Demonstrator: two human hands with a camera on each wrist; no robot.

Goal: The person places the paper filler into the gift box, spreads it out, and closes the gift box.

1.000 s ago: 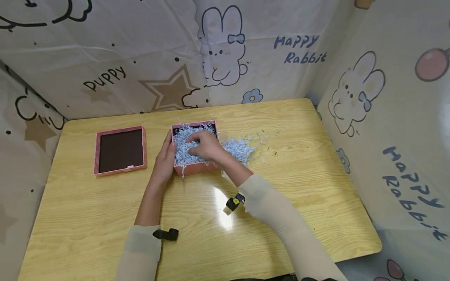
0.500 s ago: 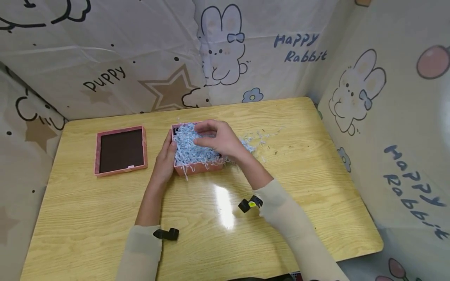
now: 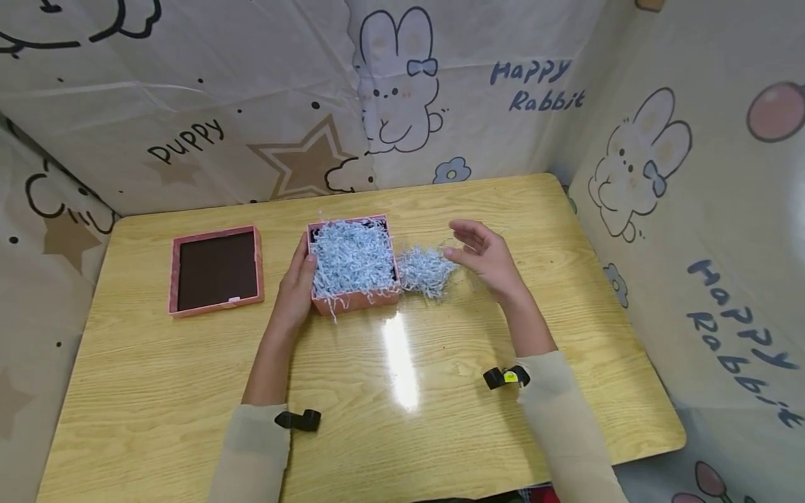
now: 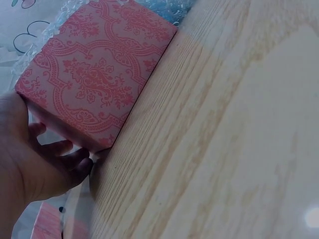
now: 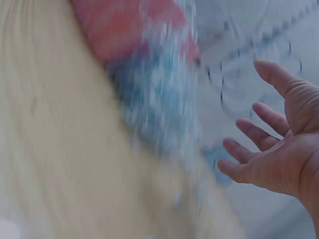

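A pink patterned box (image 3: 355, 300) stands on the table, filled to the rim with pale blue shredded paper (image 3: 352, 255). My left hand (image 3: 294, 286) rests along its left wall, thumb at the rim. In the left wrist view, the fingers (image 4: 59, 148) lie against the box's side. Right of the box sits a loose heap of the same shredded paper (image 3: 428, 271). Over the heap's right edge my right hand (image 3: 487, 260) hovers with fingers spread. The right wrist view shows its palm (image 5: 279, 164) bare and holding nothing.
The pink box lid (image 3: 215, 271) lies inside-up to the left, its inner face dark. Paper scraps (image 3: 472, 244) are scattered behind and right of the heap. A printed cloth (image 3: 402, 84) hangs along the back and right of the wooden table (image 3: 377, 447).
My right hand has lifted out of the paper in the box and moved right, past its edge to the loose heap. The left hand stays at the box.
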